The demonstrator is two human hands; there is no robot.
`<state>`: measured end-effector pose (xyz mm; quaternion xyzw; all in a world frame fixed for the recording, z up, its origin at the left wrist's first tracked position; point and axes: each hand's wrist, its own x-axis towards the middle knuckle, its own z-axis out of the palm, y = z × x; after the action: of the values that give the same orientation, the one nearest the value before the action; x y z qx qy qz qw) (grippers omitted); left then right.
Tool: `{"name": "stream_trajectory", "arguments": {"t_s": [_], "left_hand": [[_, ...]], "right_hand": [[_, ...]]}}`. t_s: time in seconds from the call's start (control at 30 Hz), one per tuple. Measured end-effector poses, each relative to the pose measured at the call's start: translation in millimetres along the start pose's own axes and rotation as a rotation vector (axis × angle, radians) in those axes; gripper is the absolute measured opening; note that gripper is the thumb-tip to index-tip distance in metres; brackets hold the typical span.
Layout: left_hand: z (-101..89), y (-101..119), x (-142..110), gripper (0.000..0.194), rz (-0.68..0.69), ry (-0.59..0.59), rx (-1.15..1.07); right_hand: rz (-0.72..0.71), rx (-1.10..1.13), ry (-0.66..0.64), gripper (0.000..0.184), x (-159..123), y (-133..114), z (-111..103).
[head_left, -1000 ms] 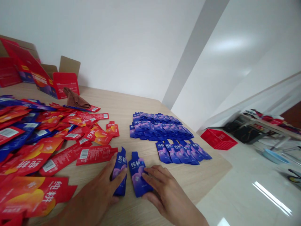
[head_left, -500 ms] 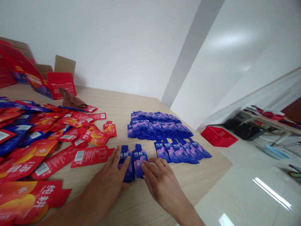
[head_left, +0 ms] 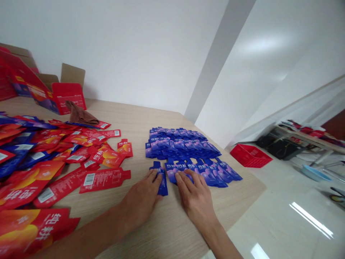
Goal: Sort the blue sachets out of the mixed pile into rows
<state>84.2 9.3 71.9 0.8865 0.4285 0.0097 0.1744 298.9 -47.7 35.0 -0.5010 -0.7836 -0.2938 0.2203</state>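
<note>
Both of my hands lie flat on the wooden table (head_left: 161,230), each pressing a small blue pouch. My left hand (head_left: 141,198) has its fingers stretched over a blue pouch (head_left: 162,180) that stands apart at the left end of a row. My right hand (head_left: 195,196) covers another blue pouch (head_left: 172,172), which touches the row of blue pouches (head_left: 212,171). Behind that row lie overlapping rows of blue pouches (head_left: 180,144).
A heap of red and blue pouches (head_left: 48,158) covers the table's left side. A brown cloth (head_left: 81,116) and an open red carton (head_left: 54,93) stand at the back left. The table's edge runs close on the right; a red basket (head_left: 249,155) sits on the floor.
Both hands have slid the two blue pouches away from me across the table, up to the front row of blue pouches. The right one now meets the row.
</note>
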Motion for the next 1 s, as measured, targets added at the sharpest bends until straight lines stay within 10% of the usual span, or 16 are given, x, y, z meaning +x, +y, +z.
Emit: {"name": "stream_trajectory", "arguments": {"t_s": [0.63, 0.83, 1.0], "left_hand": [[11.7, -7.0, 3.3, 0.048, 0.229, 0.173, 0.017], [-23.3, -19.7, -41.5, 0.053, 0.234, 0.259, 0.092], [-77.9, -84.0, -114.4, 0.054, -0.011, 0.433, 0.166]], "right_hand": [[-0.023, 0.159, 0.091, 0.023, -21.7, 3.5, 32.1], [-0.083, 0.167, 0.160, 0.033, -31.1, 17.1, 50.2], [-0.018, 0.206, 0.159, 0.041, -48.4, 28.5, 72.9]]}}
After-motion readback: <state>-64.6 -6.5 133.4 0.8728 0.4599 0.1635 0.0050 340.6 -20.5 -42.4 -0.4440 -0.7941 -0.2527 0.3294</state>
